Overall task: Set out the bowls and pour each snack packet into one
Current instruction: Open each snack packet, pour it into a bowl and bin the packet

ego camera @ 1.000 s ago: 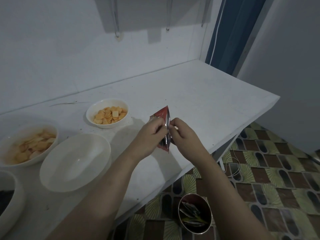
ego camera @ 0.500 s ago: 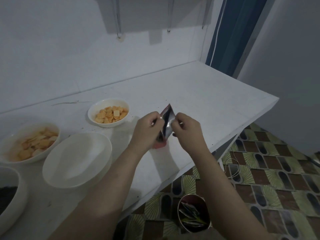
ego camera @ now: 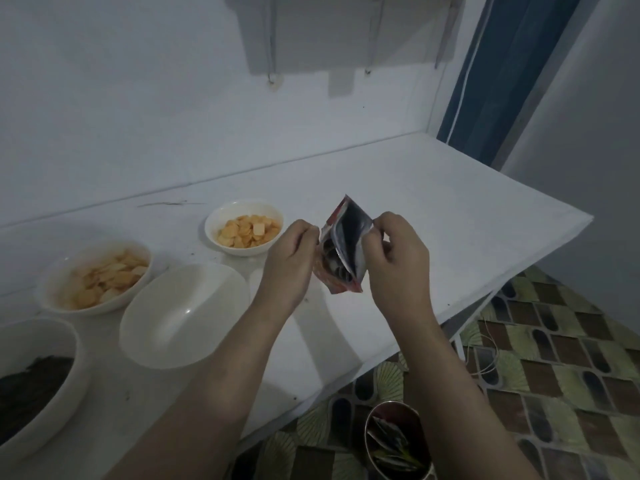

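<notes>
Both hands pinch the torn mouth of a snack packet (ego camera: 341,247), left hand (ego camera: 289,263) and right hand (ego camera: 398,261) drawing its two walls apart above the white table (ego camera: 450,209). The foil looks light, limp and slick, best held by its top edges. An empty bowl (ego camera: 183,311) waits at eight o'clock from the packet; filled bowls sit beyond. A bin (ego camera: 398,441) stands on patterned floor tiles (ego camera: 554,358) at six o'clock.
</notes>
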Available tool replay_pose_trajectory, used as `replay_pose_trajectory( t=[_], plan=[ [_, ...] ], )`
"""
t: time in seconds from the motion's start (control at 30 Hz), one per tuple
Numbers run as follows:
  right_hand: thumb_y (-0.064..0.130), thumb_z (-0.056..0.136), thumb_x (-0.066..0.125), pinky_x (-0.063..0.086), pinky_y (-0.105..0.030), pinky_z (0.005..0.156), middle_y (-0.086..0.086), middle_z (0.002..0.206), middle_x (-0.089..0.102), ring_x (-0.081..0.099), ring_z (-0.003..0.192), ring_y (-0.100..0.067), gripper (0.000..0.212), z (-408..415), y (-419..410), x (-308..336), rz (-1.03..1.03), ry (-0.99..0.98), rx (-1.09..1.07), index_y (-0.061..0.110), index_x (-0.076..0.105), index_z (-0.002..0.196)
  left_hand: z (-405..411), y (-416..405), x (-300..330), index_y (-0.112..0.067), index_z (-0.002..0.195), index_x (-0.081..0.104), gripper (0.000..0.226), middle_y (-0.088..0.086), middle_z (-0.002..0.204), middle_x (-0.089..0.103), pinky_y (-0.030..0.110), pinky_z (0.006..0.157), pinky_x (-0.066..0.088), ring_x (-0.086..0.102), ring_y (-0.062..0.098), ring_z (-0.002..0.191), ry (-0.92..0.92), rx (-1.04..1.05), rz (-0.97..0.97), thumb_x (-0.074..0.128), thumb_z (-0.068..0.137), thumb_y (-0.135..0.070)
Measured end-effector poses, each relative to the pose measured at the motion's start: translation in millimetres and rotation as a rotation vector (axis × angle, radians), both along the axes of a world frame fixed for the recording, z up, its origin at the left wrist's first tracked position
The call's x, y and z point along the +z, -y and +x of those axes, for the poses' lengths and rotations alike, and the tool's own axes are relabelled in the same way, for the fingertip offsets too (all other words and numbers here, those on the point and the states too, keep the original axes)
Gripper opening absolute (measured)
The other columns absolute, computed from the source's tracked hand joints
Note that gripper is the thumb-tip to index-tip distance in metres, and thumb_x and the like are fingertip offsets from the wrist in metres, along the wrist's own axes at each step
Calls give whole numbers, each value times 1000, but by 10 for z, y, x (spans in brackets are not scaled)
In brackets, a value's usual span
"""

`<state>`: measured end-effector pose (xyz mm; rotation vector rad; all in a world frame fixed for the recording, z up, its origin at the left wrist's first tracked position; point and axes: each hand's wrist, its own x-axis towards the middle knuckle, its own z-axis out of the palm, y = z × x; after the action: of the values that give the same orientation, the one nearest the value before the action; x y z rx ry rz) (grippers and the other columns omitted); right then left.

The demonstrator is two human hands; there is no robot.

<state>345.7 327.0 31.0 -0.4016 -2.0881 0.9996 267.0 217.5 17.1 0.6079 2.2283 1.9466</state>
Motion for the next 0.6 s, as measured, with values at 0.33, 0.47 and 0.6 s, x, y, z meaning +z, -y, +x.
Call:
replay_pose_trajectory(
  t=[0.33,0.47,0.6],
  plan=[
    [5,92,44,34,-21,54,-9,73,52,47,65,-21,15,-274,784,441,-125,-260,271,2,52,79,-544,760,240,-15,114,49,37,7,108,62,33,86,51,60,15,94,221,223,29,46,93,-45],
    [16,92,44,36,-26,54,-13,74,54,48,65,-27,20,-474,1240,469,-134,-232,384,1,51,80,-708,1302,351,-6,96,61,42,9,78,65,32,70,50,62,18,69,266,165,128,33,102,-37],
    [19,94,44,35,-29,53,-17,72,53,47,63,-30,26,-631,1642,480,-108,-170,466,-1,47,78,-826,1757,331,0,100,61,45,14,72,67,30,52,49,63,28,61,386,102,134,30,103,-31]
  ],
)
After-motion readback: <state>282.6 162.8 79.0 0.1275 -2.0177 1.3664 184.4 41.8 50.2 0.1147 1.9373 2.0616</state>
